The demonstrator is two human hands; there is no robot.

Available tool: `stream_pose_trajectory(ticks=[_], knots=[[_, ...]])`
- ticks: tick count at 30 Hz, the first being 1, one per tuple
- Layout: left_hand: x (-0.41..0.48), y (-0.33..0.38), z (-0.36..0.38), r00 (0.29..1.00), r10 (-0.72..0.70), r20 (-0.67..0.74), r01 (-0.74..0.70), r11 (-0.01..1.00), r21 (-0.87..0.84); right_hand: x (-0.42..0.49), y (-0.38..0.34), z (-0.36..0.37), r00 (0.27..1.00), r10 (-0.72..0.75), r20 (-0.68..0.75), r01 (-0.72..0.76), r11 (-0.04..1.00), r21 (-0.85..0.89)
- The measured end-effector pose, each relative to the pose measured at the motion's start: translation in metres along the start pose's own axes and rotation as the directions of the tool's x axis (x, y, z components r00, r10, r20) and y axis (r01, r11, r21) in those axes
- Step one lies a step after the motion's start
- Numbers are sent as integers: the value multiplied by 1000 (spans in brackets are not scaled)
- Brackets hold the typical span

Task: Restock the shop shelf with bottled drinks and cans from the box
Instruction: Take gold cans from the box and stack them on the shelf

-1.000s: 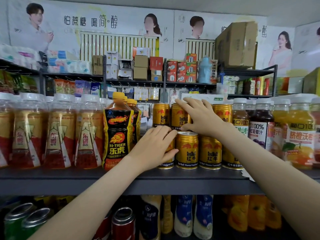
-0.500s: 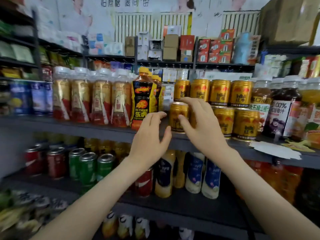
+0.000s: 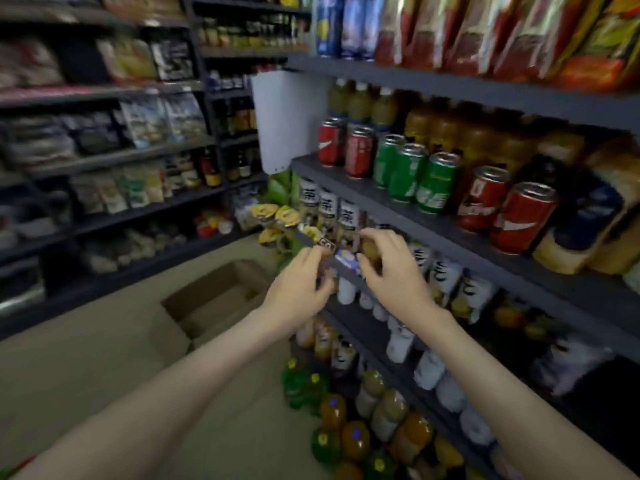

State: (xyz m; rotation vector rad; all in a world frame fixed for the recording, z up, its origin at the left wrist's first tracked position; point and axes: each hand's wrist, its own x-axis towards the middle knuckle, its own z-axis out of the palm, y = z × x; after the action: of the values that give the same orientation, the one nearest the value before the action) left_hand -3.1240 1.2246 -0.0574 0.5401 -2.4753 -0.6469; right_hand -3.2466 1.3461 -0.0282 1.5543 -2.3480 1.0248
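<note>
- Blurred snack racks (image 3: 104,133) are filling the upper left of the frame. They are no part of this job, I'd say.
- The box (image 3: 214,299) is sitting on the floor (image 3: 86,375) left of centre with its flaps open. I am seeing no bottles or cans in the part of its inside that shows, though the blur is hiding much.
- The left hand (image 3: 298,289) is hanging at the frame's centre, above the box and just in front of a shelf edge, with its fingers curled. Whether it is gripping anything I cannot tell.
- The right hand (image 3: 391,268) is hovering just beside it, the two close but apart, its fingers bent near a brownish rounded shape. I cannot tell whether it is holding that or the shape is standing behind it.
- The shelf (image 3: 446,233) is running across the right of the frame, carrying a row of red and green cans (image 3: 408,171), with bottles (image 3: 360,102) behind them and on the lower tiers.
- The rows are looking well filled, so I am judging the restocking to be far along; any remaining stock is waiting down in the box.
</note>
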Motion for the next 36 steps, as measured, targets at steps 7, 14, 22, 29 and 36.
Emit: stream_pose_trajectory(ticks=[7,14,22,29,36], knots=[[-30,-161,-43,955,-295,-9,294,951,97,65,-31,151,969,-49,244,25,994,102],[-16,-319,-101,883,-468,27,455,870,189,159,-67,304,902,-23,432,-44,988,146],[36,-446,-104,749,-654,106,634,754,172,236,-45,428,819,83,567,-153,985,76],[88,-575,-39,534,-818,216,794,572,203,302,40,574,655,287,699,-345,937,-61],[140,-723,36,347,-910,226,890,396,227,349,95,737,444,448,776,-483,849,-214]])
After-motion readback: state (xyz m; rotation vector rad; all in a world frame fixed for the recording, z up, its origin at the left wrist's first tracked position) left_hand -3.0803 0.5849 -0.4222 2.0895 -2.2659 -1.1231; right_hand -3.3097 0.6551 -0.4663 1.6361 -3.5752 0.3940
